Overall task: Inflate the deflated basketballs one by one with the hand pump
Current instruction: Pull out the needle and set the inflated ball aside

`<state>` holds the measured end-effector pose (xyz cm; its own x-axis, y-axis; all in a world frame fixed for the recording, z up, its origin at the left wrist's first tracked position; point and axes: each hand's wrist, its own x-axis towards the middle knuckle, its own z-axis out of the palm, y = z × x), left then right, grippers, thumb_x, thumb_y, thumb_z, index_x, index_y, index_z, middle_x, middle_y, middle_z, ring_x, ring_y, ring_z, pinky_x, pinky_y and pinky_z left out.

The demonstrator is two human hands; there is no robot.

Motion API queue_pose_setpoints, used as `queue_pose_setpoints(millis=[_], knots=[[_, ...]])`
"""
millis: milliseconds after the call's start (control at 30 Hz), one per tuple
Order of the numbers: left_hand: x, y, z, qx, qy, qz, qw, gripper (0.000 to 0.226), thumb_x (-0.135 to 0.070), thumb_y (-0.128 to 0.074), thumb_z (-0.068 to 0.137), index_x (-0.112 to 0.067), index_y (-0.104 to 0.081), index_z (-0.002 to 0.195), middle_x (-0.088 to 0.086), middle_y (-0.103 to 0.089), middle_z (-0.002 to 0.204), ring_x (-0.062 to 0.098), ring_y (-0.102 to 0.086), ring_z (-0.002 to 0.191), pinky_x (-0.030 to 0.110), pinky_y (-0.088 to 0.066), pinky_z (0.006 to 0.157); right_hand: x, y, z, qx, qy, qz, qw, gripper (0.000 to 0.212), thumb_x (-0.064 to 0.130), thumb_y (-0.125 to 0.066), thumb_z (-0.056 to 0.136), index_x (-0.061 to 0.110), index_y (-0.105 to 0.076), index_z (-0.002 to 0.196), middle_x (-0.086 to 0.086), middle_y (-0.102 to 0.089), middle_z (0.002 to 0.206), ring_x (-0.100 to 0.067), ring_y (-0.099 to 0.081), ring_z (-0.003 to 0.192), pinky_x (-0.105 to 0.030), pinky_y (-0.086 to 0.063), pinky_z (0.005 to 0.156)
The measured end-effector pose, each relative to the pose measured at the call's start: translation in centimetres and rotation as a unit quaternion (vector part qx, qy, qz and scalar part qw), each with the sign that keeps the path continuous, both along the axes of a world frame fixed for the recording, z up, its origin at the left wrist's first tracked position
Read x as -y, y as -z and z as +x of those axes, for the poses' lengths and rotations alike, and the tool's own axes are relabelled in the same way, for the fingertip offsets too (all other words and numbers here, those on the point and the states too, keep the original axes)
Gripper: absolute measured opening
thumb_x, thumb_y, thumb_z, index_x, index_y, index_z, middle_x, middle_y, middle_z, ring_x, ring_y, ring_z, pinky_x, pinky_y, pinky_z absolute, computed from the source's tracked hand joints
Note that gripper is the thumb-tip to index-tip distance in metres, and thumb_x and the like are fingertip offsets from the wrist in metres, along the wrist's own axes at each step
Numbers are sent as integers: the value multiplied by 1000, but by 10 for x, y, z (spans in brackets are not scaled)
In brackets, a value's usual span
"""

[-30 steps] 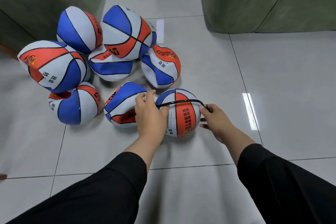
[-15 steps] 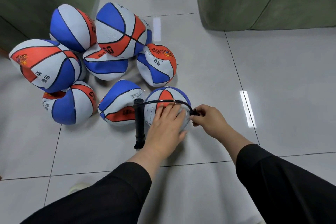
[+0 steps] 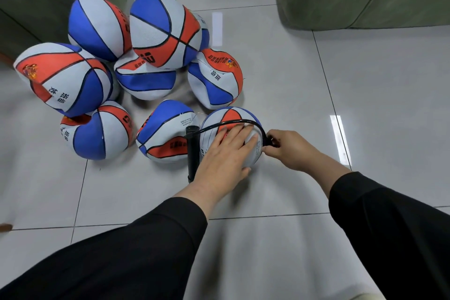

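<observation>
Six dented balls crowd pump left.

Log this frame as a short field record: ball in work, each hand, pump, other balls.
ball in work: basketball nearest the person, on the tiled floor
left hand: flat on that ball, fingers straight
right hand: pinching the hose end at the ball's right side
pump: black, beside the ball, unheld
other balls: seven, several dented
</observation>
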<state>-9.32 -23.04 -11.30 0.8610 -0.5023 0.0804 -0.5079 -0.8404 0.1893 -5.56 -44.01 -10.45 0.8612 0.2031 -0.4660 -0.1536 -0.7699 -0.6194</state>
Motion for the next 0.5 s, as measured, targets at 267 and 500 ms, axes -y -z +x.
queue_pose_setpoints(millis=[267, 500], knots=[[-6, 1, 5, 0, 8, -27, 1000, 85, -26, -92, 66, -17, -56, 142, 6, -48, 156, 25, -31, 147, 36, 0, 125, 2, 1, 0, -41, 29, 59, 997, 9, 17, -63, 89, 8, -64, 90, -4, -54, 72, -17, -44, 66, -31, -38, 62], [-2, 2, 7, 11, 1, -58, 998, 67, -30, -84, 79, -14, -59, 139, 6, -51, 153, 26, -36, 146, 37, -5, 124, 30, -11, -5, -39, 87, 74, 993, 14, 17, -63, 94, 14, -59, 81, -11, -68, 70, -15, -63, 58, -27, -48, 62]])
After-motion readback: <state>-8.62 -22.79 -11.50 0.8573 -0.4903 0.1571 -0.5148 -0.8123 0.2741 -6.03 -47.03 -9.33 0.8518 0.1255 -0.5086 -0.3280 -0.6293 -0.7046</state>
